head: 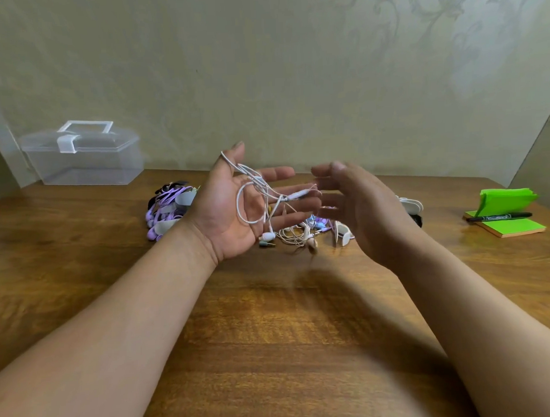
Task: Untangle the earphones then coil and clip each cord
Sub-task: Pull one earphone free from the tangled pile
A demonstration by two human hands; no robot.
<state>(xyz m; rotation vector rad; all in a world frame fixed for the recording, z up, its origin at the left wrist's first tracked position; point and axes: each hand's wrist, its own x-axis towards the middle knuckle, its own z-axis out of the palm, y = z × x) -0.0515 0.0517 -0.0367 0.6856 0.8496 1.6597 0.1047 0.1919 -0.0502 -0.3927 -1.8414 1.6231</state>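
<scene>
clear box (85, 162), lid shut, rear left.
left hand (230, 210) spread, white earphone cord (298, 195) draped across palm; right hand (364, 211) spread (blurred).

Soft, rather dim, even light, brightest as a pale patch on the wall (481, 76) at upper right. Faint, diffuse shadows lie on the tabletop (272, 348) just below centre. The right grip (361, 205) is motion-blurred. Wide-angle distortion bows the frame edges.

I see a smooth white plastic-coated cord (259, 181) across the left fingers (278, 173), a semi-gloss wood-grain desk (272, 333) beneath them, and a clear plastic box (85, 162) off to their left.
</scene>
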